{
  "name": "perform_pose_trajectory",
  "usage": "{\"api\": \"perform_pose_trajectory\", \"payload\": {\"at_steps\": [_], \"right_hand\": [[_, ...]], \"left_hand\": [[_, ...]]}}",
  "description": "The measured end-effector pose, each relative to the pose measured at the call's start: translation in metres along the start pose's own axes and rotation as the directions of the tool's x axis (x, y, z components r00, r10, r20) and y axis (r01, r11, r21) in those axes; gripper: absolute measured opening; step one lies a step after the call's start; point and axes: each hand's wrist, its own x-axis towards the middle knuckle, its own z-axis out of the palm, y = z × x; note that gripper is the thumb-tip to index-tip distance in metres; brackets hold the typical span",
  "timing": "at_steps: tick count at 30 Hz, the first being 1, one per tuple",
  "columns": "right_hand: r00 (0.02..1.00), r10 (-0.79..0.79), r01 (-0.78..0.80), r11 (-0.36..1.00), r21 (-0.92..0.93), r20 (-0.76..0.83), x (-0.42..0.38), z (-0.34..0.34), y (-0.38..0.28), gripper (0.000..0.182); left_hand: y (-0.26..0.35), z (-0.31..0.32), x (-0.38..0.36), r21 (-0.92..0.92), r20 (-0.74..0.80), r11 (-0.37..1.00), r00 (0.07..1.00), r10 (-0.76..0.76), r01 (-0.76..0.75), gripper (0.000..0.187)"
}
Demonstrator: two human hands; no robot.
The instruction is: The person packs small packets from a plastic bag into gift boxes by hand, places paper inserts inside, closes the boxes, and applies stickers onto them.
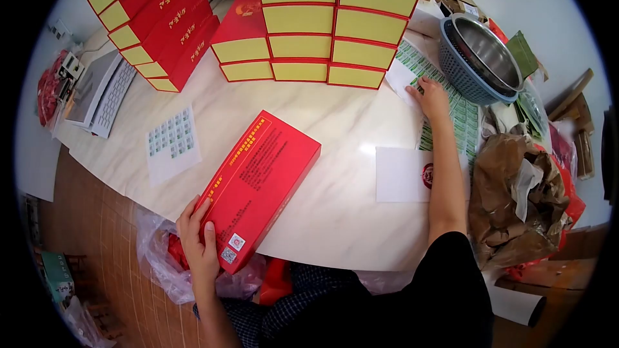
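Marbled table (335,219): left hand (198,245) grips red box (258,183), best kept steady; right hand (433,98), half-closed at green-printed sheets (464,116), pinch unclear.

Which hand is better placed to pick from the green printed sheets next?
Right, I'd say: the right hand is at those green printed sheets, while the left hand holds the red box farther away.

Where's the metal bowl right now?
In the head view, the metal bowl is at the upper right, inside the blue basket, just beyond and right of your right hand.
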Motion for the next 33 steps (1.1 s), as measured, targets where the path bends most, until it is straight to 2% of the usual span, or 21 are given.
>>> {"api": "perform_pose_trajectory", "payload": {"at_steps": [5, 7, 10, 14, 20, 22, 26, 28, 33], "right_hand": [[1.000, 0.017, -0.016, 0.999, 0.035, -0.005, 0.001, 0.009, 0.004, 0.060], [0.983, 0.136, -0.129, 0.990, 0.062, -0.125, 0.001, 0.017, 0.008, 0.068], [0.971, 0.197, -0.197, 0.980, 0.012, -0.134, 0.007, 0.027, 0.019, 0.075], [0.971, 0.212, -0.210, 0.977, 0.027, -0.113, 0.009, 0.025, 0.019, 0.074], [0.964, 0.205, -0.198, 0.979, 0.056, -0.169, 0.008, 0.021, 0.014, 0.053], [0.960, 0.181, -0.183, 0.983, 0.012, -0.214, 0.009, 0.024, 0.012, 0.042], [0.958, 0.176, -0.170, 0.984, 0.044, -0.225, 0.008, 0.025, 0.011, 0.032], [0.944, 0.132, -0.125, 0.991, 0.041, -0.301, 0.005, 0.025, 0.004, 0.023], [0.939, 0.036, -0.044, 0.999, -0.015, -0.343, 0.005, 0.033, 0.008, 0.023]], "left_hand": [[0.001, 0.000, -0.001, 0.009, -0.002, 1.000, 1.000, -0.006, 0.006, 0.034], [-0.001, 0.000, -0.002, 0.006, -0.004, 1.000, 1.000, -0.004, 0.004, 0.034], [-0.001, 0.000, -0.001, 0.015, 0.000, 1.000, 1.000, -0.009, 0.009, 0.034], [0.000, -0.001, -0.001, 0.041, 0.022, 0.999, 1.000, -0.010, 0.009, 0.034], [0.001, 0.001, -0.002, 0.011, -0.012, 1.000, 1.000, -0.018, 0.018, 0.035], [0.001, 0.001, -0.001, 0.010, -0.021, 1.000, 1.000, -0.014, 0.014, 0.035], [0.000, 0.000, -0.002, 0.001, -0.024, 1.000, 1.000, -0.012, 0.012, 0.034], [0.000, 0.000, -0.002, -0.002, -0.026, 1.000, 1.000, -0.013, 0.013, 0.034], [-0.001, 0.000, -0.003, 0.001, -0.029, 1.000, 1.000, -0.011, 0.011, 0.034]]}}
